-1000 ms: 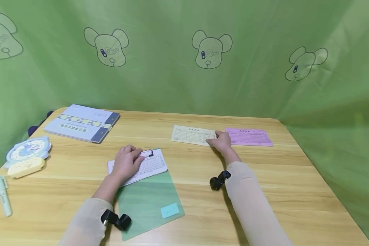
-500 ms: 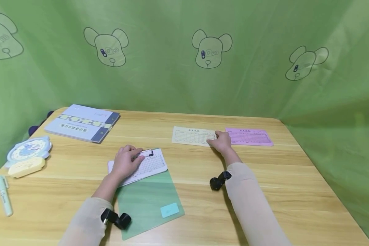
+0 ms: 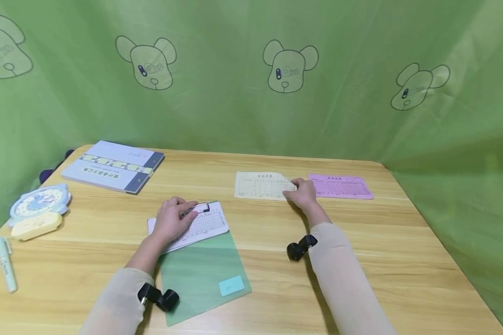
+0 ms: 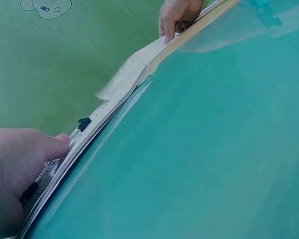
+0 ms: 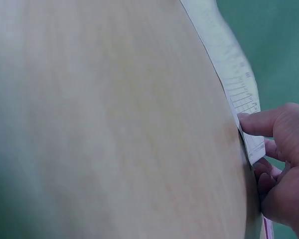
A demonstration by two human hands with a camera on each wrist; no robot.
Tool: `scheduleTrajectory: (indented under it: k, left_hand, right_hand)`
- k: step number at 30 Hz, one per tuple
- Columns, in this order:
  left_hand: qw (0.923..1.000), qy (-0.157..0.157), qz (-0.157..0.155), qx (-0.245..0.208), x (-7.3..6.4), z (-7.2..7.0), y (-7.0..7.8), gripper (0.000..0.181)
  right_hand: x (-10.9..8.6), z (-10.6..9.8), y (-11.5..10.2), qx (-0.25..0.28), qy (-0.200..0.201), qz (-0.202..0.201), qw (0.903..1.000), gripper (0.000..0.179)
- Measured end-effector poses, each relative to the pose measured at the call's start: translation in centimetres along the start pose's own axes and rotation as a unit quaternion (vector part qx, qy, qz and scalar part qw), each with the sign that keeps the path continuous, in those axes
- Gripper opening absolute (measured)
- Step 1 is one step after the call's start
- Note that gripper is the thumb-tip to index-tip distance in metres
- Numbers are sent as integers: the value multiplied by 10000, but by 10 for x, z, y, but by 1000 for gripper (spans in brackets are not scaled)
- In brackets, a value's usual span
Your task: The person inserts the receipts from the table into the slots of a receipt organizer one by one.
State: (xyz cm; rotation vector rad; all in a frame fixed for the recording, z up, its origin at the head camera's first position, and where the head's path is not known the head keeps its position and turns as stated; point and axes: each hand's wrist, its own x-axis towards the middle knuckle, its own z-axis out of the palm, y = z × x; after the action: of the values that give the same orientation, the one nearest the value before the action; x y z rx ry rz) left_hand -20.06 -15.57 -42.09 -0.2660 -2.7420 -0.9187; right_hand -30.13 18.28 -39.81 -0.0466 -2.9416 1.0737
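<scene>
A green translucent clipboard [image 3: 201, 279] lies in front of me with white printed forms [image 3: 209, 223] across its top. My left hand [image 3: 173, 221] grips the metal clip [image 3: 200, 209] with black ends there, its thumb over the forms. In the left wrist view the thumb lies close to a black clip end [image 4: 83, 123]; the other fingers are mostly hidden. Farther back, my right hand [image 3: 302, 191] pinches the right end of a cream printed form [image 3: 257, 185], whose upper right corner curls. A pink printed form [image 3: 341, 186] lies just right of this hand.
A notebook [image 3: 111, 165] with a patterned band lies at the back left. Nearer on the left are a blue clock-faced item [image 3: 39, 202], a cream oblong item [image 3: 35, 225] and a pale green highlighter [image 3: 5, 265]. Green cloth [image 3: 234, 121] hangs behind the table [image 3: 385, 260].
The upper right corner of the cream form has bent up and curled under my right fingers. My left hand's thumb has shifted slightly on the clip; little else moved.
</scene>
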Motion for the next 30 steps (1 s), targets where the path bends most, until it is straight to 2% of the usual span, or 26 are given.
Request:
scheduleTrajectory:
  k: [4,11,17,20,25,28,30]
  left_hand:
    - [10000,21,45,14,1,1,1,35]
    - [9999,57,94,66,1,0,2,34]
    - [9999,61,143,66,2,0,2,34]
    - [9998,45,172,42,1,0,2,33]
    - [9999,22,135,20,0,-1,2,32]
    - [9999,3,115,31,0,-1,2,31]
    - [9999,-22,104,26,0,-1,2,31]
  right_hand:
    - [-1,0,1,2,81,-17,10000,53]
    - [-3,3,5,523,332,-143,9980,55]
    - [-6,4,6,588,439,-252,9970,33]
    - [-8,4,4,795,423,-229,9957,26]
    - [-12,1,-1,1176,315,-126,9925,30]
    - [-16,-2,-5,1522,153,-32,9882,33]
    - [-20,-5,-8,1885,-4,48,9821,35]
